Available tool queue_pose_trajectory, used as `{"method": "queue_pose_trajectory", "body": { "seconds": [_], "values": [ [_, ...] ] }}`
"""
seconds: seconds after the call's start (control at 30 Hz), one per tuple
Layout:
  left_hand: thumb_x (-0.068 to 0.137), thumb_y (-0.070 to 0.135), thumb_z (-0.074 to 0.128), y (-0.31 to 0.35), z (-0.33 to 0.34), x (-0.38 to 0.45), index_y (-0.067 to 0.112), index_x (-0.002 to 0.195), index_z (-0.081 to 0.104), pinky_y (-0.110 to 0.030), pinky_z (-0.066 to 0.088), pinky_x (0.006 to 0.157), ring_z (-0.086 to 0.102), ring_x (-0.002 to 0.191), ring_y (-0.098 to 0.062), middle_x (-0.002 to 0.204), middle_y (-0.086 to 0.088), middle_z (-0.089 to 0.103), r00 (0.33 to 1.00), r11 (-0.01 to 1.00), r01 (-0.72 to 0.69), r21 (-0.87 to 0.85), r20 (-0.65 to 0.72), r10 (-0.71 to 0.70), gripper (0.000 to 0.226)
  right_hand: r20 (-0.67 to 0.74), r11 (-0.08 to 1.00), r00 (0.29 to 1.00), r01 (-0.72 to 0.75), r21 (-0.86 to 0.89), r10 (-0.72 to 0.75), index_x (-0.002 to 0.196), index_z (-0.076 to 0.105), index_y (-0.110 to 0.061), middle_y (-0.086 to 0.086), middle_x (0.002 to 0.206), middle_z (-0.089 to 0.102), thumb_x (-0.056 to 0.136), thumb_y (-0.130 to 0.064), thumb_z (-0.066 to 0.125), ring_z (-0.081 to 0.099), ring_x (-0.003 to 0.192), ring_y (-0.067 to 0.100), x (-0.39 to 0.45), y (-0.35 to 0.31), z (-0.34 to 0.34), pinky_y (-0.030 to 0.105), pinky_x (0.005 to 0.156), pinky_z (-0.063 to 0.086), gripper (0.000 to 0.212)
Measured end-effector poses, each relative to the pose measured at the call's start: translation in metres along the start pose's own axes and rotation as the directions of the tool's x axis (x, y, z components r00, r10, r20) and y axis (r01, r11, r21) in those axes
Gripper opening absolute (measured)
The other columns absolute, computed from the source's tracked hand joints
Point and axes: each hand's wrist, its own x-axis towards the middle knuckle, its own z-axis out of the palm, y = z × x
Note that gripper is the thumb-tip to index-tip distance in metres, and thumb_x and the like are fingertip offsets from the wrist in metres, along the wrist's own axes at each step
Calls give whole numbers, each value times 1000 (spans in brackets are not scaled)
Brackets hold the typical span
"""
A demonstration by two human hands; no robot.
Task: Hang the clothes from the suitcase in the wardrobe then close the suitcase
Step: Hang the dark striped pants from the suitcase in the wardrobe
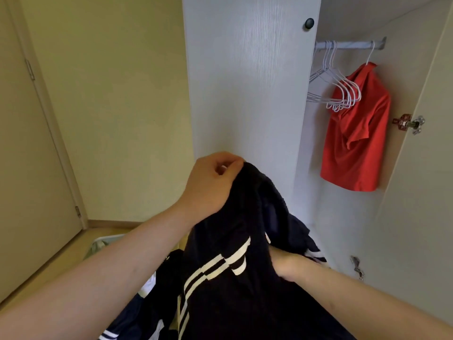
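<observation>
A dark navy garment with white stripes (pixel 235 241) hangs in front of me. My left hand (pixel 210 182) pinches its top edge and holds it up. My right hand (pixel 284 266) is tucked into the fabric lower right, fingers mostly hidden, gripping the cloth. Below, part of the open suitcase (pixel 105 241) shows with more dark and white clothes (pixel 149 285) in it. In the open wardrobe a red shirt (pixel 355 133) hangs from the rail (pixel 350 44) on a white hanger, next to several bare white hangers (pixel 335 89).
The closed white wardrobe door (pixel 245 82) with a black knob (pixel 309 23) stands straight ahead. The open wardrobe door (pixel 421 168) is on the right. A room door (pixel 29 168) is on the left, with cream wall between them.
</observation>
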Motion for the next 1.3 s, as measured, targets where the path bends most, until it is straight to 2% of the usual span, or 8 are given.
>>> {"method": "queue_pose_trajectory", "body": {
  "seconds": [0.1,0.2,0.3,0.53,0.73,0.93,1.07,1.3],
  "values": [
    [98,30,60,0,2,14,34,89,73,-12,46,68,65,74,0,79,17,71,999,999,29,35,31,-30,17,16,990,1000,-17,137,15,141,51,-12,10,136,57,104,-26,46,56,124,27,-2,-5,-10,38,105,47,39],
    [99,29,58,-25,-3,13,33,89,71,-12,40,68,61,79,2,84,19,68,989,981,107,162,85,-122,17,11,974,998,53,220,-57,99,72,-18,1,76,60,94,-11,52,50,58,10,-5,-9,-30,22,51,38,22],
    [101,29,56,-50,-4,-4,34,89,68,-12,38,68,60,81,1,86,16,67,966,964,130,233,190,-176,17,-59,968,995,98,231,-86,92,74,-11,-14,60,57,99,-10,52,45,41,-1,-16,-9,-46,12,39,30,24],
    [101,33,53,-59,8,-35,34,102,67,-20,49,85,64,93,2,97,16,70,804,960,54,276,558,-206,14,-233,897,972,116,428,-14,56,50,-16,-6,45,30,87,0,51,24,40,9,-10,9,-35,20,43,17,34],
    [100,50,48,-59,-4,-17,28,76,50,-29,40,63,51,65,-3,68,12,55,821,770,-400,497,568,60,33,-378,841,917,299,452,-123,67,66,-18,2,63,54,85,-26,66,41,58,18,-15,12,-32,24,58,29,20],
    [102,50,44,-44,-41,2,59,83,57,-18,37,61,59,74,5,74,30,62,940,799,-240,551,339,48,25,-526,958,840,244,151,-131,114,62,-43,-26,108,66,90,-41,71,61,100,-9,-37,66,-46,16,89,49,26],
    [102,48,46,-38,-49,5,63,72,49,-24,32,55,56,66,5,70,34,59,966,827,-164,538,258,24,34,-515,975,846,206,82,-136,103,69,-29,-11,94,75,105,-31,49,70,91,8,-40,88,-50,40,90,56,19],
    [102,51,44,-41,-38,3,60,79,56,-27,46,64,62,70,1,77,28,66,959,863,-111,493,281,-37,27,-533,965,805,222,-137,-260,86,63,-20,-4,86,73,107,-39,35,67,84,15,-25,36,-80,43,88,54,39]
  ]
}}
